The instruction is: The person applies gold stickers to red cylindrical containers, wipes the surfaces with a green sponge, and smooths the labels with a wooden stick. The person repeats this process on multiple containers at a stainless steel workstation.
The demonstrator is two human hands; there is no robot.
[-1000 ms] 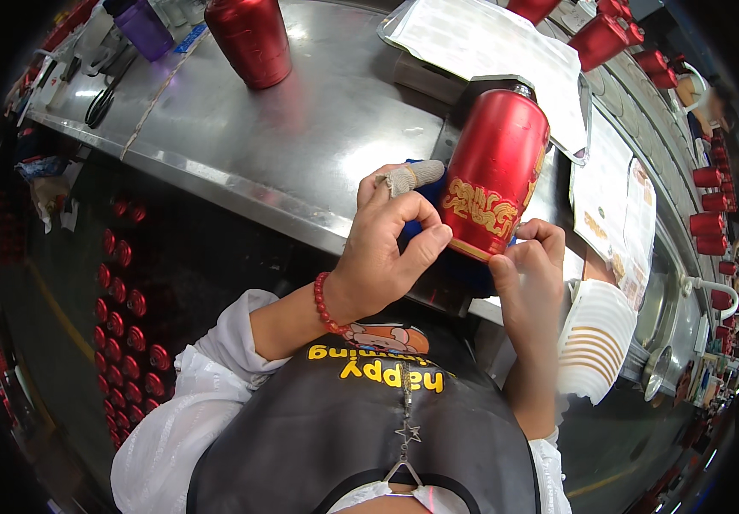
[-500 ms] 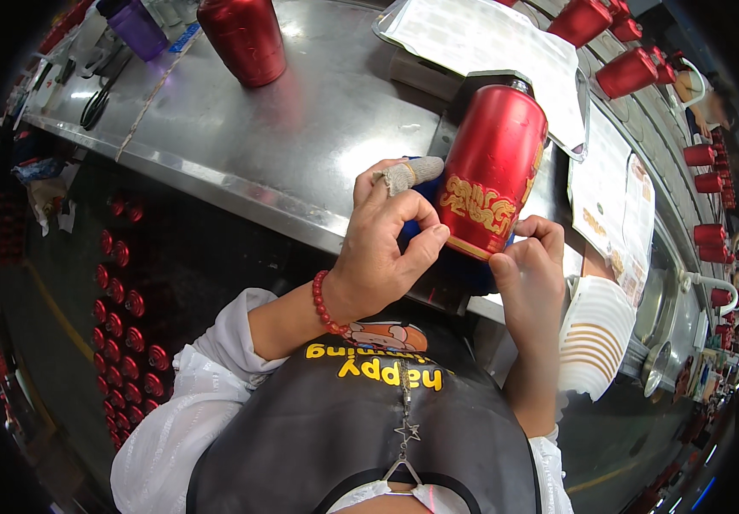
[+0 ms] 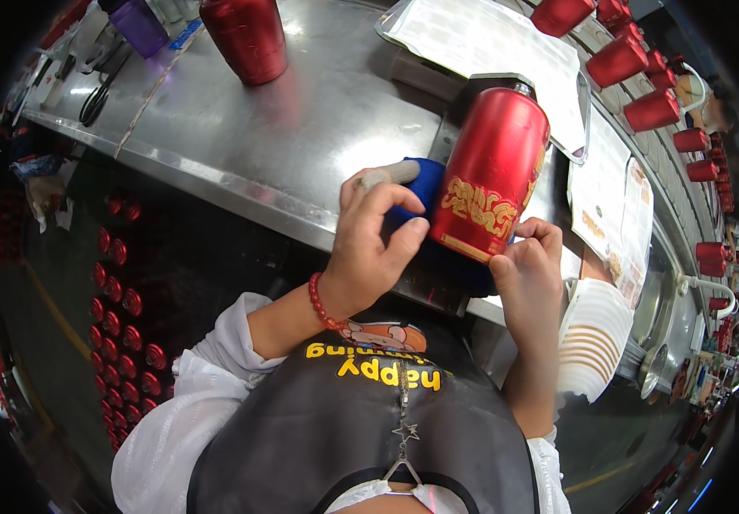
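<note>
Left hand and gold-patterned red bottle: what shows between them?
In the head view, blue material, seemingly cloth, shows between the left hand and the red bottle.

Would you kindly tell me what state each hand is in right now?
Left hand: open, loosely curled beside the gold-patterned red bottle, nothing visibly held.
Right hand: thumb at the bottle's lower edge; whether it grips cannot be told.
</note>
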